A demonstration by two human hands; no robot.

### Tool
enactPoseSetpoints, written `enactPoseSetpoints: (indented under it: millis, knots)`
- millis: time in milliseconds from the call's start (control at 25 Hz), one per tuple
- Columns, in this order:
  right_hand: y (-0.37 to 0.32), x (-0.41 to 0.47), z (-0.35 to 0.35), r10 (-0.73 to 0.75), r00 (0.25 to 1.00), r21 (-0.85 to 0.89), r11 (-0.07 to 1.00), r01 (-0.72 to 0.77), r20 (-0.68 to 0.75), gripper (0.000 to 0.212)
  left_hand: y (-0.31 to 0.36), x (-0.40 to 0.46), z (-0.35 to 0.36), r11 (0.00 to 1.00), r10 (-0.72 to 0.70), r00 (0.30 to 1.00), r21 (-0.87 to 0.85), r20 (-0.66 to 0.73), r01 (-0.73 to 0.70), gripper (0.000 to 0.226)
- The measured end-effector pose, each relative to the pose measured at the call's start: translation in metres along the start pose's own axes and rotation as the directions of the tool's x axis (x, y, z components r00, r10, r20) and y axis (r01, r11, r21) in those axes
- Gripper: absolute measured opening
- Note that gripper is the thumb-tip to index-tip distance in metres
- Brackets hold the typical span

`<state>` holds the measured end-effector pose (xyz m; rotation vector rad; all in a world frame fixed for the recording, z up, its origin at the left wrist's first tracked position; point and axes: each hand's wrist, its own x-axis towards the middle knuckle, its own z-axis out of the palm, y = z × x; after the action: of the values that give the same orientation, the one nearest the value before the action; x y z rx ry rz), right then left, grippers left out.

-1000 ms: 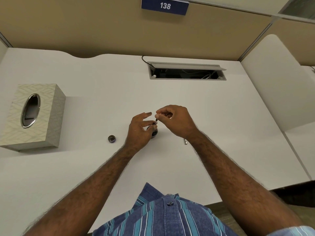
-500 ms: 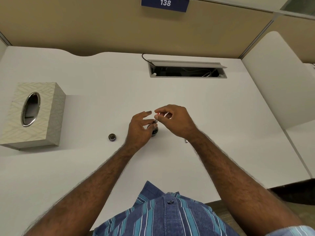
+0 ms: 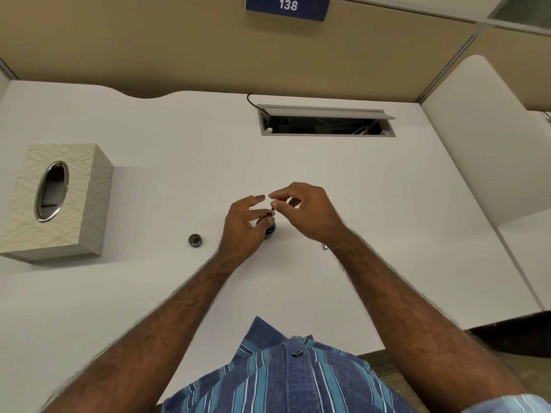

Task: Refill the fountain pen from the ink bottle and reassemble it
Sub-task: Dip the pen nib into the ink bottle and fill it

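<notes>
A small dark ink bottle stands open on the white desk, mostly hidden behind my left hand, whose fingers rest against its side. My right hand pinches a thin pen section upright just above the bottle's mouth; its lower end is hidden. The bottle's round cap lies on the desk to the left. A small silver pen part shows beside my right wrist, mostly covered by it.
A patterned tissue box stands at the desk's left edge. An open cable hatch sits at the back centre. A white divider panel rises on the right. A beige partition with a "138" sign closes the back.
Both hands have stayed over the bottle with only slight finger shifts. The pen section remains pinched at the bottle's mouth.
</notes>
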<state>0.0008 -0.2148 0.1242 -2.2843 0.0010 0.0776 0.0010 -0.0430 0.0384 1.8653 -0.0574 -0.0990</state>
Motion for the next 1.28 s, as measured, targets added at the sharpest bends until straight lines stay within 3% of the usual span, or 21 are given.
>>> enactPoseSetpoints:
  millis: [240, 440, 640, 880, 1040, 1280]
  knots:
    - [-0.0023, 0.0028, 0.001, 0.039, 0.996, -0.064, 0.997, -0.044, -0.079, 0.009, -0.0028, -0.0001, 0.0019, 0.999, 0.02, 1.0, 0.027, 0.003, -0.02, 0.039]
    - [-0.0026, 0.0006, -0.0012, -0.003, 1.0, -0.043, 0.999, 0.004, 0.011, 0.016, -0.001, 0.0, 0.0003, 1.0, 0.015, 1.0, 0.017, -0.001, -0.015, 0.047]
    - [-0.0048, 0.0033, 0.001, 0.042, 0.998, -0.092, 0.995, -0.046, -0.047, 0.009, -0.0024, 0.0007, -0.0008, 0.999, -0.012, 1.0, -0.036, 0.012, 0.012, 0.062]
    - [-0.004, 0.0021, 0.0004, 0.012, 1.0, -0.053, 0.999, -0.012, -0.004, 0.017, -0.0052, 0.0025, 0.0019, 0.999, 0.032, 0.999, 0.005, -0.005, -0.032, 0.033]
    - [-0.0041, 0.0034, 0.0006, 0.029, 0.999, -0.093, 0.995, -0.031, -0.026, 0.01, -0.0066, 0.0032, 0.0007, 0.999, 0.048, 0.999, 0.019, -0.007, -0.048, 0.025]
    - [-0.0065, 0.003, -0.0009, 0.035, 0.999, -0.056, 0.998, -0.037, -0.028, 0.015, -0.0076, 0.0045, 0.002, 0.997, 0.051, 0.999, 0.057, -0.001, -0.051, 0.018]
